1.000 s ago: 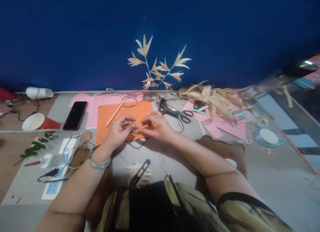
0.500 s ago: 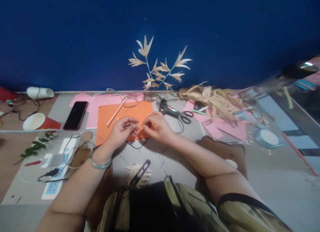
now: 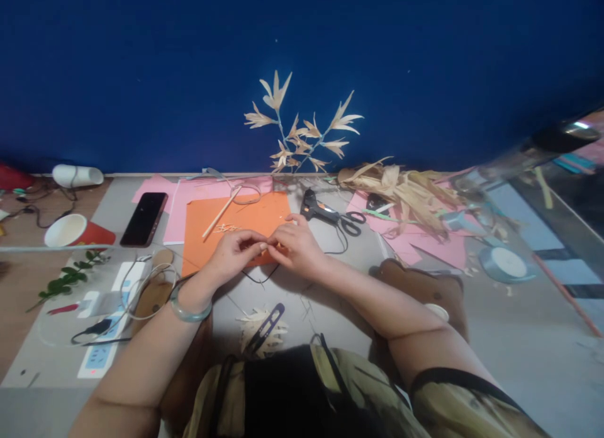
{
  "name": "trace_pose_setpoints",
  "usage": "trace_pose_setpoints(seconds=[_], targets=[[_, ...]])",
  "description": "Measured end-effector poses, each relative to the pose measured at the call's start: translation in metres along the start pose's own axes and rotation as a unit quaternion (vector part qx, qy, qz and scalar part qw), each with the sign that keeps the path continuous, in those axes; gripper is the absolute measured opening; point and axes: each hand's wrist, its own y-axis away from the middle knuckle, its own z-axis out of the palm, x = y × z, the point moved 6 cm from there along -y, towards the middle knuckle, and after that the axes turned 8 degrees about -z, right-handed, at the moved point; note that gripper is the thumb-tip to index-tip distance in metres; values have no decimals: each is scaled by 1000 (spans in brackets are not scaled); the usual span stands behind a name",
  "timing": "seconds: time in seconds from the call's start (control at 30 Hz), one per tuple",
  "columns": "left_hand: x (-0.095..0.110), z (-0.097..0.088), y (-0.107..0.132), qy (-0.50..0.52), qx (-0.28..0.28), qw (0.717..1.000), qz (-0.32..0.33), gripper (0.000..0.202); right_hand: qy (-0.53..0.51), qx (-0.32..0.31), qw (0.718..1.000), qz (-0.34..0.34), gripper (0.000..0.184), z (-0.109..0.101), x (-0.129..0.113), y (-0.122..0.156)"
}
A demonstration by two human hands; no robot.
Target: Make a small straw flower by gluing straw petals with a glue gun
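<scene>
My left hand and my right hand meet fingertip to fingertip over the near edge of an orange sheet. Both are pinched closed; whatever lies between the fingers is too small to make out. A few thin pale strips lie on the sheet just beyond my left hand, near a slim wooden stick. Past my right hand rests a black glue gun, with black-handled scissors beside it. At the back stands a branch with pale husk-like leaves.
Dried husks lie on pink paper at the right, near a ribbon spool. To the left are a phone, a paper cup and a power strip with cables. A purple clip lies near my body.
My hands have come together so that their fingertips touch, where a small gap stood between them before. The left hand has moved slightly right, uncovering the pale strips.
</scene>
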Motion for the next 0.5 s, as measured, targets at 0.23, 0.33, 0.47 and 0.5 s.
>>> trace_pose_setpoints(seconds=[0.23, 0.33, 0.47, 0.5], targets=[[-1, -3, 1, 7, -15, 999, -32, 19, -58, -11, 998, 21, 12, 1, 4, -1], [-1, -2, 1, 14, -12, 999, -47, 15, -77, -12, 997, 27, 11, 1, 4, -1], [-3, 0, 0, 30, -2, 997, -75, 9, -81, -5, 996, 24, 12, 1, 3, -1], [-4, 0, 1, 38, -1, 996, -84, 9, -79, -3, 997, 22, 12, 1, 3, -1]])
